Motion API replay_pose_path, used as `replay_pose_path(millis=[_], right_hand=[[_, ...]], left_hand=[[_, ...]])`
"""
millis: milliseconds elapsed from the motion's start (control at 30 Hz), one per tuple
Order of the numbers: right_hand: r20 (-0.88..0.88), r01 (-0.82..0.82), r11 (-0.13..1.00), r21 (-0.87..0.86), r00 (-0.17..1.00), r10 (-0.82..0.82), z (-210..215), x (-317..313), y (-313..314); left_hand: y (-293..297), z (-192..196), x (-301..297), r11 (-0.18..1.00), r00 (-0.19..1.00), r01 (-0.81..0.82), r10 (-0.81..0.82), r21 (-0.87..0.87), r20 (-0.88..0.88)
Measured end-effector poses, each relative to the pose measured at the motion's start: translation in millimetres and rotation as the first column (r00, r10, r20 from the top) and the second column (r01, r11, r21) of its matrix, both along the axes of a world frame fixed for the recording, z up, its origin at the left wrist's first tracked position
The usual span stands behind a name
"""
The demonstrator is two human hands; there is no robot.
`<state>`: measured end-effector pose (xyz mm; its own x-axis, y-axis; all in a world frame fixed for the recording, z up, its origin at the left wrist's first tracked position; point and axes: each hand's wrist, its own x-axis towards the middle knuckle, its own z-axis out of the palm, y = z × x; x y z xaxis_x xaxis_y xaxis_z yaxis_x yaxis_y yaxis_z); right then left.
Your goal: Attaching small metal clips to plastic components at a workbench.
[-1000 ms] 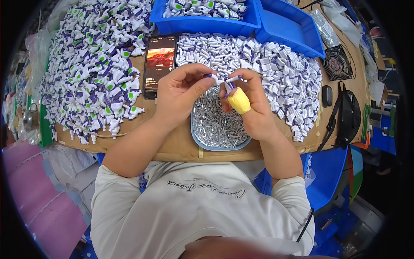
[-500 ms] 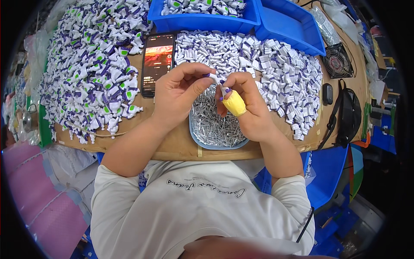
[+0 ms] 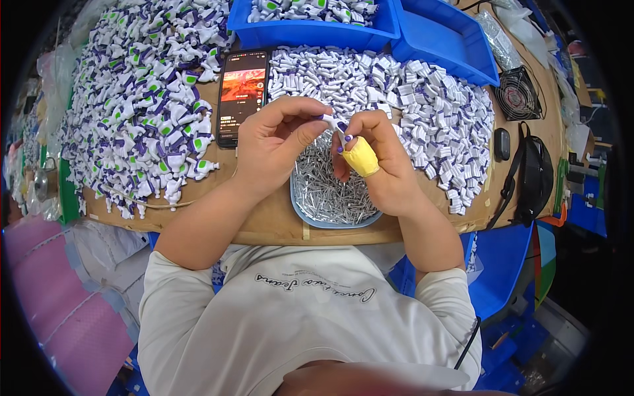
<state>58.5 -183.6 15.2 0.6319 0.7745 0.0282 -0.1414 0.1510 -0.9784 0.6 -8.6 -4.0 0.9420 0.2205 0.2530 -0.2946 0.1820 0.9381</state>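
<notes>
My left hand [image 3: 272, 144] pinches a small white and purple plastic piece [image 3: 332, 122] between thumb and fingers. Against its end, my right hand [image 3: 391, 173] grips another small white plastic piece with purple knobs [image 3: 348, 138]. The two pieces meet between my fingertips; whether they are joined I cannot tell. Yellow tape [image 3: 362, 158] wraps my right thumb. Both hands are held over the far part of a blue tub [image 3: 298, 212] full of thin metal pins [image 3: 335, 193].
Green-marked white and purple toy parts [image 3: 142, 119] are heaped at left. Smaller white parts [image 3: 436, 122] lie behind and right. Beyond stand a filled blue bin [image 3: 314, 33] and another blue bin [image 3: 442, 43]. A phone [image 3: 241, 99], a fan [image 3: 518, 92] and a black pouch [image 3: 533, 175] flank them.
The pieces and my right fingertips have shifted very slightly to the right. Both hands keep their grip, and the piles look the same.
</notes>
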Motion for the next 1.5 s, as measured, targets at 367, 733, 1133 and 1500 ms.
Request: replay_pose_path(millis=[367,733,1133,1500], right_hand=[[-0.093,-0.061,0.998,-0.007,0.994,0.06,6.2,0.3,-1.8],[0.509,0.193,0.981,-0.032,0.847,-0.15,-5.6,-4.1,5.7],[0.738,0.234,0.943,-0.237,0.675,0.017,7.0,-1.2,-1.6],[0.489,0.14,0.99,0.022,0.862,-0.133,-5.5,-0.9,-7.1]], left_hand=[[6.1,2.2,4.3,0.875,0.928,-0.174,-0.008,0.452,0.373],[-7.4,1.7,-2.7,0.981,0.96,0.144,-0.107,-0.128,0.259],[4.2,-0.2,-0.7,0.952,0.947,0.284,-0.298,-0.118,-0.12],[8.0,2.4,-5.3,0.899,0.896,0.437,-0.43,0.042,-0.113]])
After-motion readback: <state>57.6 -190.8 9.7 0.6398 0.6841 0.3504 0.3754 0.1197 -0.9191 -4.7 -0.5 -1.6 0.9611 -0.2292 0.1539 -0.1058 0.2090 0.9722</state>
